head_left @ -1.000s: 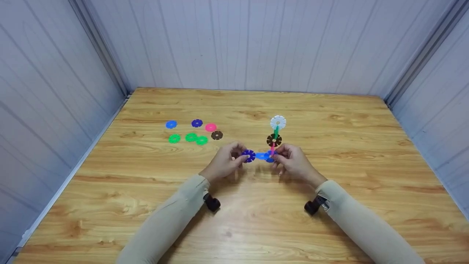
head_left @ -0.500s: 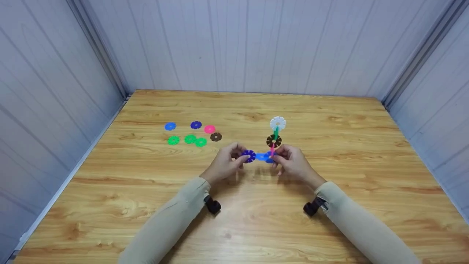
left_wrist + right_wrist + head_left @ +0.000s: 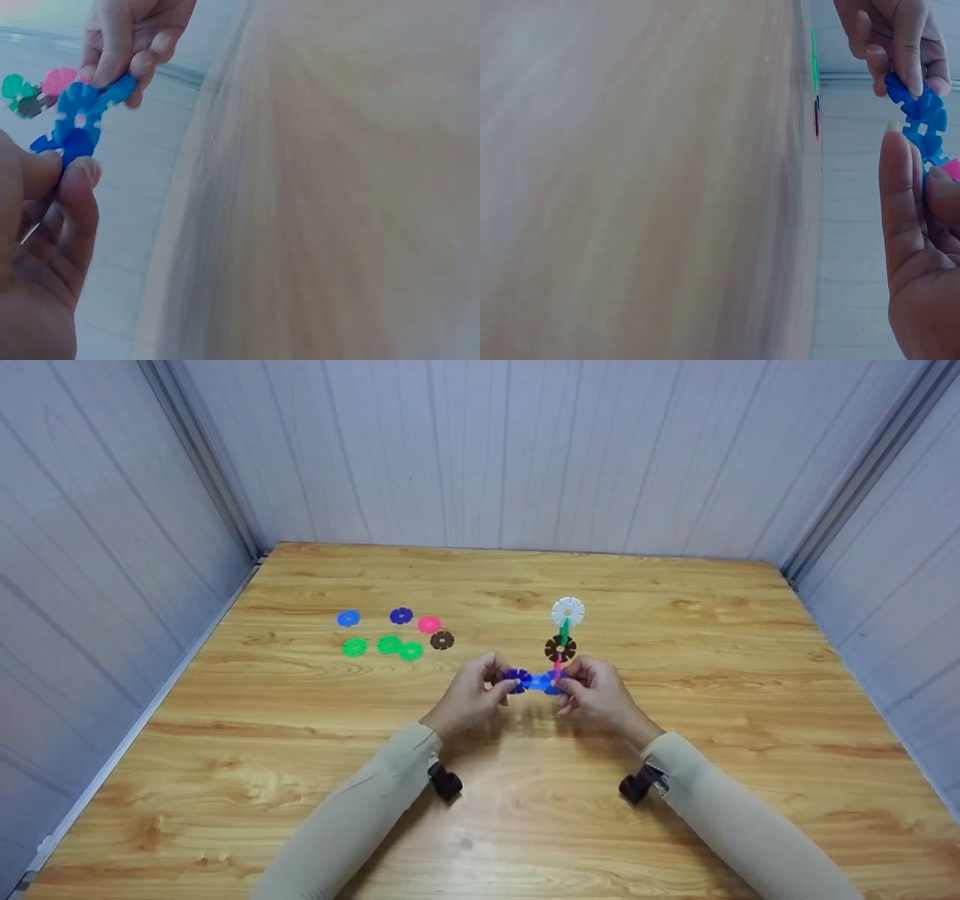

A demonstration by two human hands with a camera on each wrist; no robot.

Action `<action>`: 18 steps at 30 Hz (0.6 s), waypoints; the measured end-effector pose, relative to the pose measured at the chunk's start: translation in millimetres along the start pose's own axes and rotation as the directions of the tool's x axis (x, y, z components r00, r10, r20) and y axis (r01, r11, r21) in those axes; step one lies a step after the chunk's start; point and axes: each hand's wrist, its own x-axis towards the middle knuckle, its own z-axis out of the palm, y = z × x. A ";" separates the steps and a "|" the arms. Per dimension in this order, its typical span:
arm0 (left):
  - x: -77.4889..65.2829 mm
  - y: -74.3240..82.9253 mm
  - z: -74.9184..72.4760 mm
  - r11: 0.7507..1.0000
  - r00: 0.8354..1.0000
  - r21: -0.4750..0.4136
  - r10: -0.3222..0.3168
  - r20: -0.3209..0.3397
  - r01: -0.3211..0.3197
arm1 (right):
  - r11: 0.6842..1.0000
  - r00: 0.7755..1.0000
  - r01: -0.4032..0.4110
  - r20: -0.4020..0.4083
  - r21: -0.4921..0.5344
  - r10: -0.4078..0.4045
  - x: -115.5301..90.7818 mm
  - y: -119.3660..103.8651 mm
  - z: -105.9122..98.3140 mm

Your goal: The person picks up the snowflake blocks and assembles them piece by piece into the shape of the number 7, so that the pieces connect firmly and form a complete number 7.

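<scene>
In the head view my left hand [image 3: 472,690] pinches a dark blue interlocking disc [image 3: 517,681] between thumb and fingers. That disc meets the light blue disc [image 3: 537,682], which is joined to a blue disc [image 3: 553,682]. My right hand [image 3: 600,690] pinches the blue disc at the corner of the chain. From there a pink disc [image 3: 558,666], a brown disc [image 3: 560,648], a green disc [image 3: 565,631] and a white disc [image 3: 568,612] run away from me. In the left wrist view the dark blue disc [image 3: 77,144] sits in the slots of its light blue neighbour.
Loose discs lie flat at the left: a blue one [image 3: 348,618], a purple one [image 3: 401,616], a pink one [image 3: 429,624], a brown one [image 3: 442,640] and several green discs [image 3: 355,647]. Pale panels [image 3: 480,450] wall the wooden table [image 3: 480,840] at the back and sides.
My left hand has shifted slightly right, bringing the dark blue disc closer in against the light blue one. The right hand has stayed nearly still, and the loose discs lie as before.
</scene>
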 end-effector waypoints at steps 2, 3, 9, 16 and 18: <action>1.4 1.6 2.4 1.000 1.000 -0.011 -0.015 -0.007 0.015 | 0.999 1.000 0.012 -0.008 0.030 -0.012 -0.3 -0.6 0.1; 1.8 2.6 3.5 1.000 1.000 -0.019 -0.021 -0.010 0.021 | 0.999 1.000 0.018 -0.009 0.040 -0.018 -0.8 -0.6 -0.4; 1.1 9.8 10.5 0.999 0.999 -0.035 -0.039 0.024 0.040 | 1.000 1.000 0.025 -0.017 -0.005 -0.025 -7.4 -5.7 -8.2; 2.0 13.3 16.9 0.997 0.996 0.048 -0.067 0.057 0.064 | 0.986 0.998 0.055 -0.019 -0.159 -0.058 -2.2 -18.9 -18.1; 2.3 13.0 19.6 0.995 0.995 0.066 -0.082 0.063 0.078 | 0.985 0.998 0.054 -0.016 -0.163 -0.058 -0.4 -20.2 -19.0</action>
